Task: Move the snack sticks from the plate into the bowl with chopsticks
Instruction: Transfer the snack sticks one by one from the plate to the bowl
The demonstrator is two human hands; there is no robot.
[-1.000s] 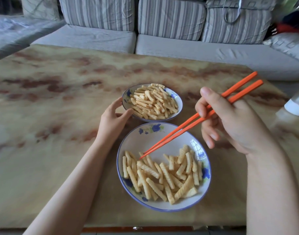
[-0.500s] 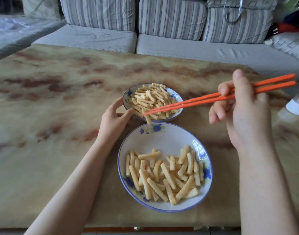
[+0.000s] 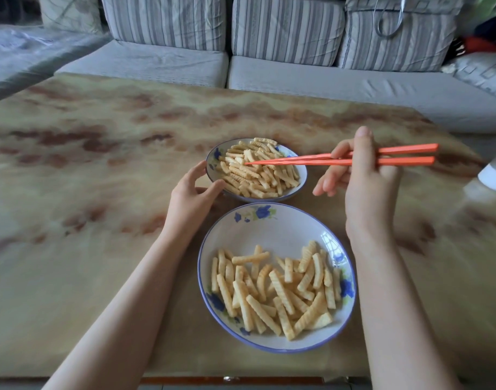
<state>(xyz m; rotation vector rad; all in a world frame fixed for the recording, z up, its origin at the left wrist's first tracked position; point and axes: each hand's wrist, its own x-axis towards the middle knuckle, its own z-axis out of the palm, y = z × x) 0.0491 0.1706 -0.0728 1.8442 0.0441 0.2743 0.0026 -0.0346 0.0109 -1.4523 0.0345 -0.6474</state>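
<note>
Sofa (image 3: 269, 74) ran along the table's far edge, seat cushions close against it. Table (image 3: 86, 192) filled most of the view, with a broad bare stretch left of the left arm and a bare band between bowl and far edge. A white object (image 3: 494, 173), cut off by the frame, sat on the right side.

Plate (image 3: 277, 229) lay near the table's front edge, between the two forearms. Its far half was bare; the sticks (image 3: 275, 288) were heaped on the near half. Bowl (image 3: 303, 181) stood just beyond the plate, rims nearly meeting; could not tell if they touched. It was heaped with more sticks.

Left hand (image 3: 189, 199): fingers and thumb curved round the bowl's left side. Right hand (image 3: 365, 190), right of the bowl: fingers clamped on the chopsticks (image 3: 396, 154), which lay near level, tips drawn together over the bowl's pile; contact with the pile unclear.
</note>
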